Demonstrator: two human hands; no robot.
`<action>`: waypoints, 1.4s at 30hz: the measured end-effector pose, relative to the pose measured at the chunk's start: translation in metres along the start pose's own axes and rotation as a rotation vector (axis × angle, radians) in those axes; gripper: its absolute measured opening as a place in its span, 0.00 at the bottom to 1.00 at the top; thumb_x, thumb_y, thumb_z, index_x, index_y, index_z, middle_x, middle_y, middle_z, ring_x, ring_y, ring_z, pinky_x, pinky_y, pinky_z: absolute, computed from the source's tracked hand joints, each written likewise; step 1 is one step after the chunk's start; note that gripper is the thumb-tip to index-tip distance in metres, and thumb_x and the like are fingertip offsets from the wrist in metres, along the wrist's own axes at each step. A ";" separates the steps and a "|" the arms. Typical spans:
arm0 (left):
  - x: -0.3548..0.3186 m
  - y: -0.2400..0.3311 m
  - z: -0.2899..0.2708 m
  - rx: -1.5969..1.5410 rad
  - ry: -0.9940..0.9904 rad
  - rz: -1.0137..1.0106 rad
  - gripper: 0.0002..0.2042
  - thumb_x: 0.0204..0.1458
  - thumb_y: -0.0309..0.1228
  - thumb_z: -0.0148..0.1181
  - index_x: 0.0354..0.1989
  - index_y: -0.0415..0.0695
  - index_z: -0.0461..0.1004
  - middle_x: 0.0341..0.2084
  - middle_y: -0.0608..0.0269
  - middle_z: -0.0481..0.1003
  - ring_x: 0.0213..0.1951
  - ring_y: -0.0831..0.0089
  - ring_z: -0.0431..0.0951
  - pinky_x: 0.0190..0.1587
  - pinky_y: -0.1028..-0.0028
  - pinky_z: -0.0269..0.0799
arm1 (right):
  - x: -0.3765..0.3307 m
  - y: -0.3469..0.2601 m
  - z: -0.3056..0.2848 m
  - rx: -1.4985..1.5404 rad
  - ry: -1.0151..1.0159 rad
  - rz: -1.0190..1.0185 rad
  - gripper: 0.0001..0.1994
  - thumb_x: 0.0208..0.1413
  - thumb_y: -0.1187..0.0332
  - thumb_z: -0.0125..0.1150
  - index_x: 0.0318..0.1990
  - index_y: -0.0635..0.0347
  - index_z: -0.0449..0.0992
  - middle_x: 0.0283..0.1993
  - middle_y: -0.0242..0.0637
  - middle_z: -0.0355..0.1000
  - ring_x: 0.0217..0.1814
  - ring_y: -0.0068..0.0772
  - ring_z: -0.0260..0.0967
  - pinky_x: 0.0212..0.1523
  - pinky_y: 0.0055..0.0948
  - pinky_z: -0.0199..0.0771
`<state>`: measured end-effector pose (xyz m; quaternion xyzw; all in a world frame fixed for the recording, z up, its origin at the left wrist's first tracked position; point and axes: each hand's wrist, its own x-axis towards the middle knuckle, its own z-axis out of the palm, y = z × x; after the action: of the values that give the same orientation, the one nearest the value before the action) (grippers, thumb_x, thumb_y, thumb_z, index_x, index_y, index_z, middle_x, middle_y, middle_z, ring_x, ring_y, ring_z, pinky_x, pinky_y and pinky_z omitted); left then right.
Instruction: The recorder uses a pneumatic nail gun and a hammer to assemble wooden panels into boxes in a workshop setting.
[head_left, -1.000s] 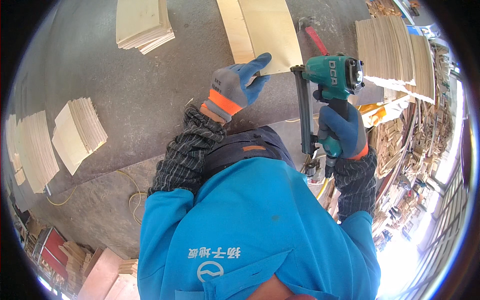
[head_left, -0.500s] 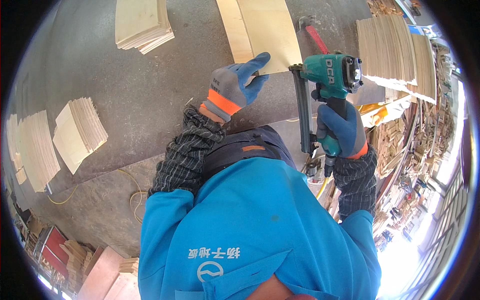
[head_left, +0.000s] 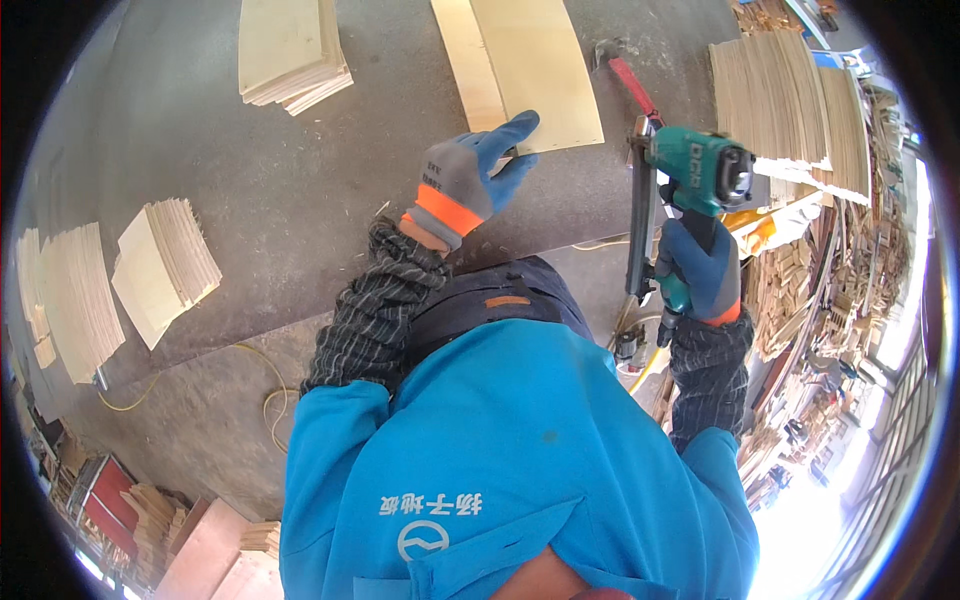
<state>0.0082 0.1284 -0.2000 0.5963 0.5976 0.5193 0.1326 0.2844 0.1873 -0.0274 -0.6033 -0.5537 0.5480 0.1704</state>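
The thin board [head_left: 535, 75] lies flat on the table [head_left: 300, 200] at 12 o'clock – it looks light, stiff but easy to crack – so the left hand [head_left: 470, 180] presses its near edge with spread fingers, while the right hand [head_left: 700, 270] is closed around the nail gun [head_left: 700, 170] grip.

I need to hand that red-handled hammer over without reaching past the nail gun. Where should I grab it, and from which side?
Probably by the red handle's near end, coming from the right. The hammer lies flat on the table, head pointing away. The nail gun in the right hand sits beside it.
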 end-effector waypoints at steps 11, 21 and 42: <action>0.018 0.005 0.042 -0.562 0.223 -0.593 0.39 0.59 0.36 0.72 0.75 0.34 0.62 0.54 0.43 0.82 0.51 0.64 0.84 0.52 0.67 0.80 | 0.099 0.181 0.008 -0.922 0.155 -0.424 0.32 0.63 0.67 0.62 0.74 0.57 0.63 0.45 0.60 0.81 0.49 0.64 0.80 0.48 0.54 0.81; -0.032 -0.018 -0.043 -1.126 0.070 -0.812 0.30 0.66 0.32 0.59 0.74 0.33 0.65 0.62 0.49 0.78 0.61 0.61 0.79 0.67 0.65 0.71 | 0.153 0.248 -0.026 -1.017 0.114 -0.358 0.50 0.53 0.53 0.78 0.78 0.56 0.53 0.51 0.53 0.81 0.49 0.59 0.81 0.47 0.54 0.80; -0.168 0.004 -0.009 0.212 0.507 -1.074 0.46 0.50 0.33 0.74 0.77 0.34 0.57 0.58 0.43 0.79 0.53 0.60 0.82 0.59 0.64 0.77 | 0.259 0.128 0.050 -0.627 -0.188 -0.329 0.31 0.70 0.44 0.53 0.66 0.60 0.77 0.48 0.58 0.83 0.53 0.59 0.83 0.54 0.50 0.79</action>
<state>0.0457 -0.0195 -0.2702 0.0785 0.8767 0.4433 0.1695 0.2474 0.3467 -0.2708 -0.4759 -0.7978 0.3700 0.0114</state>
